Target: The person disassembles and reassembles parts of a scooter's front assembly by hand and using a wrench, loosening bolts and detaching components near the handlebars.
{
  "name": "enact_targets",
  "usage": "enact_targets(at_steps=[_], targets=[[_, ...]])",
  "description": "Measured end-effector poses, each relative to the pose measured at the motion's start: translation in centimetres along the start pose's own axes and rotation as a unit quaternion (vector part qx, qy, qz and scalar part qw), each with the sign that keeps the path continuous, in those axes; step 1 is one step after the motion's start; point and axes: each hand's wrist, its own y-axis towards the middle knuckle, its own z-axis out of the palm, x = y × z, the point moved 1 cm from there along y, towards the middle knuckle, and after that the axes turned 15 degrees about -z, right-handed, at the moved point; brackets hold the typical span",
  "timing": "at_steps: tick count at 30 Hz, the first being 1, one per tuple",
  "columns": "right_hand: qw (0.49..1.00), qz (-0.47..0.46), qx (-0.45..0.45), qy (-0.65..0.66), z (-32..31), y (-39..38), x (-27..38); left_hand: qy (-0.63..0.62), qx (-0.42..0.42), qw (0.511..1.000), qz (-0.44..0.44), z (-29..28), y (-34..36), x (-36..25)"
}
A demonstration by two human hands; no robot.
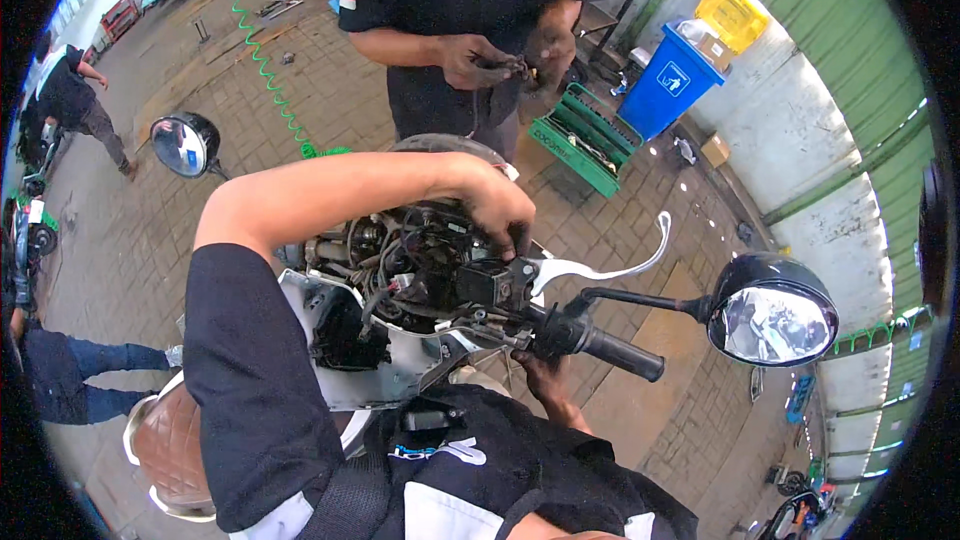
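Note:
My left hand [503, 208] reaches across the front of a scooter, its bent fingers pointing down at the far side of the black brake fluid reservoir [490, 285]. What the fingertips grip, if anything, is hidden. A silver brake lever [610, 265] sticks out beside them. Below the handlebar's black grip [622, 352], my right hand [543, 377] is raised close to the bar; the handlebar and its shadow hide most of its fingers. Exposed wiring [400, 250] and connectors fill the opened scooter front, next to a white body panel [375, 388].
Round mirrors stand at right [775, 315] and left [182, 145]. Across the scooter, a co-worker's hands [480, 65] handle a small part. Behind are a green toolbox [580, 145] and a blue bin [670, 80]. A green coiled hose [262, 60] hangs at left. More people are at the left edge.

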Motion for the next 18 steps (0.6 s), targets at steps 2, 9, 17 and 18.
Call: enact_targets(at_steps=[2, 9, 17, 18], targets=[[0.995, 0.052, 0.039, -0.072, 0.1, -0.1, 0.6, 0.006, -0.048, 0.999, -0.007, 1.1, -0.3, 0.5], [0.981, -0.018, 0.112, -0.158, -0.6, -0.1, 0.9, 0.039, -0.224, 0.972, -0.060, 3.5, -2.2, -0.7], [0.988, 0.077, 0.048, -0.122, 1.3, 1.4, 3.7, 0.055, -0.352, 0.923, -0.144, 7.2, -2.7, -1.6], [0.968, 0.002, 0.077, -0.238, 0.7, 1.2, 3.0, 0.084, -0.377, 0.913, -0.136, 7.5, -2.8, -1.8]])
